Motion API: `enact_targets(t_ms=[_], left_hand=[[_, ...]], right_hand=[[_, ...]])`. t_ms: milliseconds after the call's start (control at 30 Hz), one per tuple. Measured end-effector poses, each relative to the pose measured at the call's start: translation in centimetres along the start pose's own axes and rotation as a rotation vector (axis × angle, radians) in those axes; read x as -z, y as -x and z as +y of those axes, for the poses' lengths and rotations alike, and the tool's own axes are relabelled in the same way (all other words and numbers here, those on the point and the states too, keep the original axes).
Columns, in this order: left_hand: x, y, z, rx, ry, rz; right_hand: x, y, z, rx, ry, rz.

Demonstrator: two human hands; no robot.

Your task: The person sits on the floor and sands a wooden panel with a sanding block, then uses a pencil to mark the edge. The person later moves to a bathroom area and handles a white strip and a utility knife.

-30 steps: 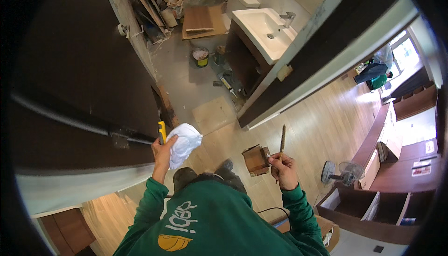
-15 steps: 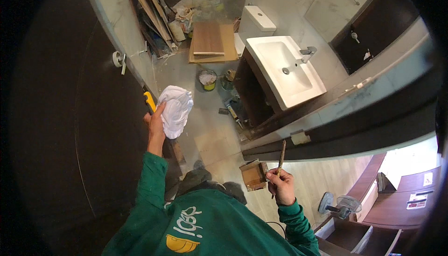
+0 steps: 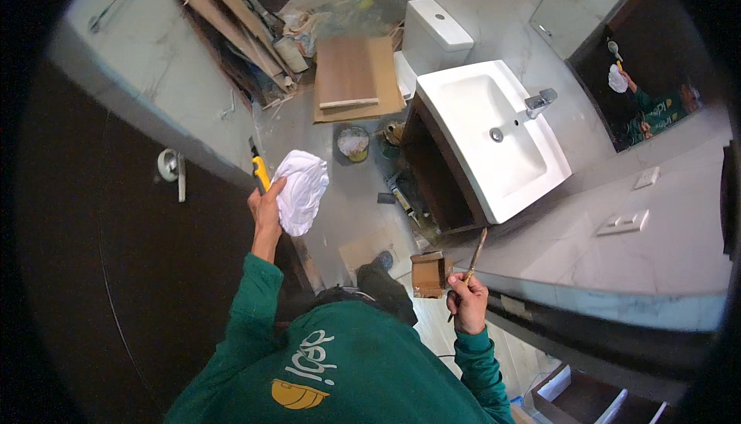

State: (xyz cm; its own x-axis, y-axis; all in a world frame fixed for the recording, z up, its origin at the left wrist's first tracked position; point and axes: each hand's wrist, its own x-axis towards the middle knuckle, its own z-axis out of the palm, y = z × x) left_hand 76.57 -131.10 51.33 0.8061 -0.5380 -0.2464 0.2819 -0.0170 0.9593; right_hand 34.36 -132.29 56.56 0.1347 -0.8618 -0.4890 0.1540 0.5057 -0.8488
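My left hand (image 3: 267, 209) is closed around a white cloth (image 3: 301, 192) and a yellow utility knife (image 3: 261, 171), whose blade end points away from me. My right hand (image 3: 468, 300) pinches a thin brush-like stick (image 3: 477, 256), held upright with its tip up. A small open cardboard box (image 3: 429, 276) hangs at the same fingers, its hollow side facing up. Exactly how the fingers grip the box is hidden. Both hands are held out in front of my green sleeves, above the floor.
A white sink (image 3: 494, 138) on a dark cabinet stands right, with a toilet (image 3: 438, 26) behind. On the floor are a bucket (image 3: 353, 144), a sealant tube (image 3: 404, 201) and a wooden board (image 3: 347, 69). Planks (image 3: 231, 26) lean far left; a dark door (image 3: 116, 215) stands left.
I have moved forward through the doorway; the sink and bucket appear nearer and the room behind has mostly left view. Both hands keep hold of the same things.
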Motion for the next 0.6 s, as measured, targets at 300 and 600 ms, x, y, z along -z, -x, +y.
enact_targets(t_ms=[300,600], left_hand=[[-4.1,-7.6,-1.4,0.103,-0.133,-0.088],[-11.1,-19.5,-7.7,0.142,-0.727,-0.639]], right_hand=[[-3.2,-10.0,-3.1,-0.052,0.005,-0.021],[-9.0,-19.5,0.8,-0.087,-0.001,0.163]])
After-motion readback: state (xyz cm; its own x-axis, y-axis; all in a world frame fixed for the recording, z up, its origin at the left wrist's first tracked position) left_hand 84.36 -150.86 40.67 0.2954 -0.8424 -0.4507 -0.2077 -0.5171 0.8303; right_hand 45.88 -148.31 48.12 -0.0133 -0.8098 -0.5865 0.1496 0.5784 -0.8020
